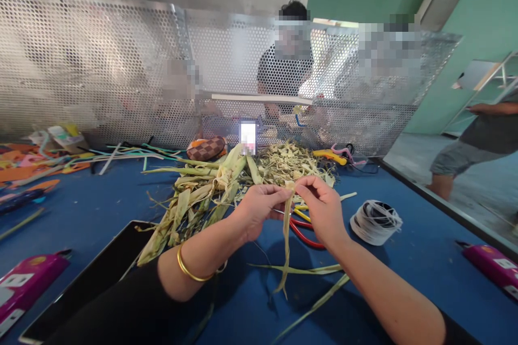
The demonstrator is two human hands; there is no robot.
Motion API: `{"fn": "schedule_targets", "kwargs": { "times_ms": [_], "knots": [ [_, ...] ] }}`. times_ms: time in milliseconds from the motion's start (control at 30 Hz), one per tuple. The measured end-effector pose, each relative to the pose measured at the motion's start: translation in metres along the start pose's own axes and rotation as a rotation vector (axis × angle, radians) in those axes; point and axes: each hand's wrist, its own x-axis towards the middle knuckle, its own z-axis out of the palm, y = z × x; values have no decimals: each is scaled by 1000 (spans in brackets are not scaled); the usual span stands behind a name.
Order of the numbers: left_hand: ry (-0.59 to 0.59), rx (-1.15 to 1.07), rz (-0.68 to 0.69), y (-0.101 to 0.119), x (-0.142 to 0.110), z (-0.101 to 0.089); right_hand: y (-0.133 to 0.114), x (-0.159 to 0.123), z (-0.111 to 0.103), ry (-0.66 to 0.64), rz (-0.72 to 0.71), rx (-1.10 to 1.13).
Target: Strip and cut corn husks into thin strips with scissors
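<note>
My left hand (261,207) and my right hand (319,205) meet over the middle of the table, both pinching the top of a pale corn husk strip (287,248). The strip hangs down between them, its lower end split. Beneath my hands lie red-handled pliers (307,234), partly hidden by my right hand. Loose husk strips (299,269) rest on the table just in front. Beyond my left wrist spreads a heap of long corn husks (182,205), and past my fingertips is a pile of husk scraps (289,159).
A spool of white string (376,222) stands at the right. Purple boxes (491,264) lie near the right edge and left edge, with a black tablet-like slab (97,275) by my left arm. A perforated metal screen (226,54) closes the back; a person (285,70) sits behind it.
</note>
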Motion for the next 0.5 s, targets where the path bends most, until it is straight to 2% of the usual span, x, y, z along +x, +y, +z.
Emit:
{"fn": "schedule_targets", "kwargs": {
  "times_ms": [267,500],
  "knots": [
    [126,-35,18,2,8,-6,-7,-5,0,-56,-115,-5],
    [217,-85,42,9,18,-17,-19,-3,-10,-335,-134,122]
  ]
}}
